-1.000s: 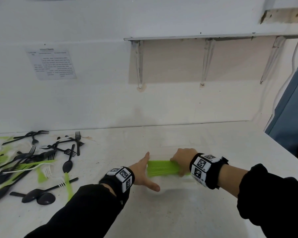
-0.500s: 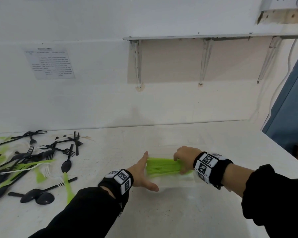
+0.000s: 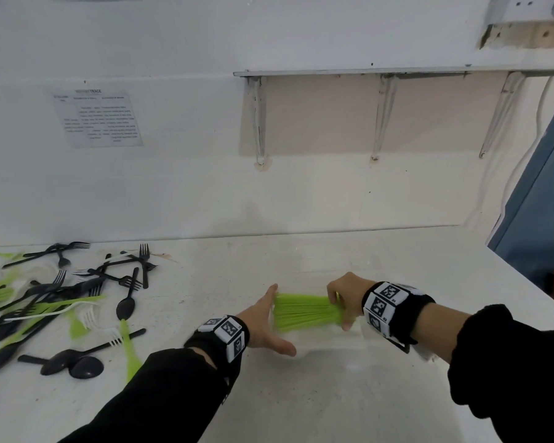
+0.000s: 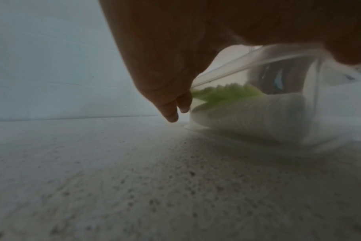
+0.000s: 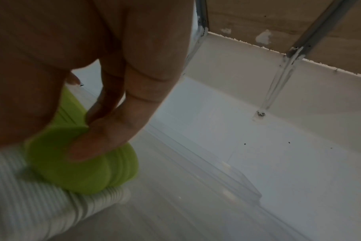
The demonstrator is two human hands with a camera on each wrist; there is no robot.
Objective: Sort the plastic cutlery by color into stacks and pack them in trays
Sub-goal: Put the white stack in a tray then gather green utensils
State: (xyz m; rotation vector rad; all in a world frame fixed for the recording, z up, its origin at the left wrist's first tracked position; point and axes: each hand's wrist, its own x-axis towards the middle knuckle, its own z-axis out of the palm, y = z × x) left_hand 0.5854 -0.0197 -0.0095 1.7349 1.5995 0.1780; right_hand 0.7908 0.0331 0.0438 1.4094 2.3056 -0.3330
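A stack of green plastic spoons (image 3: 304, 313) lies lengthwise in a clear plastic tray (image 3: 394, 353) on the white table. It sits on top of a stack of white cutlery (image 3: 301, 345). My right hand (image 3: 343, 302) grips the stack at its bowl end (image 5: 82, 163), fingers curled over it. My left hand (image 3: 266, 321) is flat with straight fingers against the tray's left end. In the left wrist view its fingers (image 4: 171, 110) touch the outside of the tray wall (image 4: 247, 65), with the green stack (image 4: 227, 94) and the white stack (image 4: 258, 114) behind the wall.
A loose pile of black, green and white forks and spoons (image 3: 61, 308) covers the table's left side. The table's right edge (image 3: 525, 282) runs diagonally beside a blue panel. A shelf on metal brackets (image 3: 381, 116) hangs on the wall behind.
Both hands keep their hold at the tray; the green stack has barely moved. Only the head view has shifted a little.
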